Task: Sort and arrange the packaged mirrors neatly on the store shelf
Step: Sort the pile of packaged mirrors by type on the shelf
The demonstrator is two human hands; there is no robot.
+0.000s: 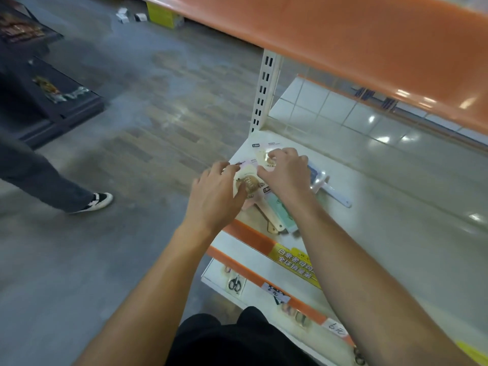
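Several packaged hand mirrors lie in a loose pile at the left end of the white shelf. My left hand rests on a cream mirror with a brown picture, thumb pressed on its face. My right hand lies over another cream mirror further back, fingers curled on its pack. A mint green mirror pokes out under my right wrist. A blue mirror with a white handle lies to the right of the pile. Wooden handles stick out toward the shelf's front edge.
An orange shelf hangs overhead. The white slotted upright stands behind the pile. An orange price strip fronts the shelf; a lower shelf holds scissors. Another person's leg and shoe are on the aisle floor at left.
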